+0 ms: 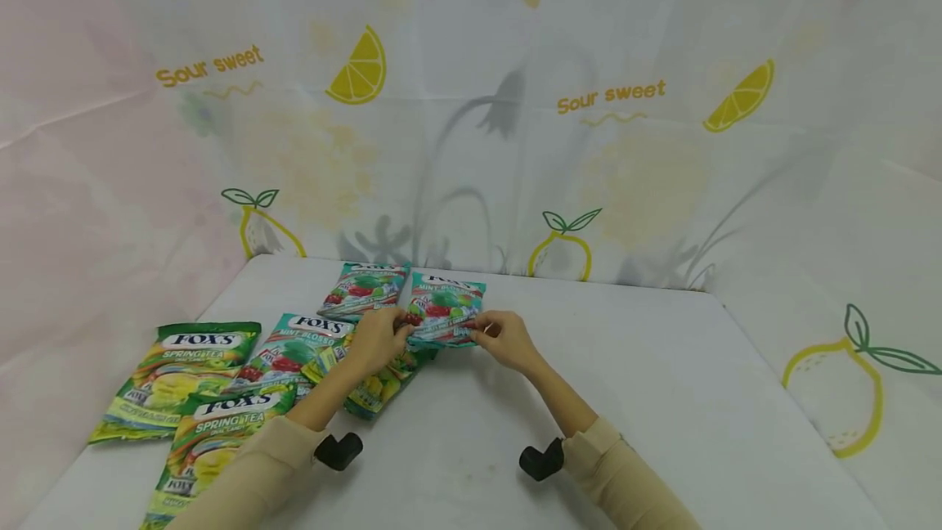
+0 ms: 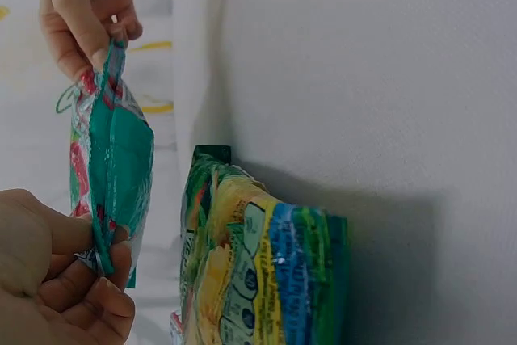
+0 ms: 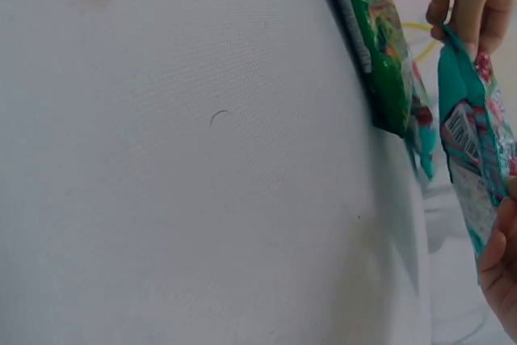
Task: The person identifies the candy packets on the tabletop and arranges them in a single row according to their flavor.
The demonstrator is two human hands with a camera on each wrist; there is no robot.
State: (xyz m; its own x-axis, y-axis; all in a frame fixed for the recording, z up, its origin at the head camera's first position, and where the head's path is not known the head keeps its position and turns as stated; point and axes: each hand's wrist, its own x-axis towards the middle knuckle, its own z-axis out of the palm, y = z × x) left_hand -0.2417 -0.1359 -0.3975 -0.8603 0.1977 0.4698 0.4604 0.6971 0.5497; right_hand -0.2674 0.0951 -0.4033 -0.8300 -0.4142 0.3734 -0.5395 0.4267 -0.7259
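Observation:
Both hands pinch a teal Fox's Mint Blossom candy bag [image 1: 445, 309], one at each lower side. My left hand [image 1: 379, 339] has thumb and fingers on its left edge; my right hand [image 1: 506, 339] grips the right edge. The left wrist view shows the bag [image 2: 113, 159] edge-on, stretched between both hands. Below and left of it lies a green and yellow candy bag [image 1: 383, 387], partly covered by the left hand and forearm. Another Mint Blossom bag [image 1: 364, 289] lies just to the left, near the back edge.
At the left of the white table [image 1: 662, 399] lie a third Mint Blossom bag [image 1: 290, 346] and two green Spring Tea bags [image 1: 177, 375], one overlapped by the left sleeve [image 1: 250, 473]. A lemon-printed cloth [image 1: 471, 145] rises behind the table.

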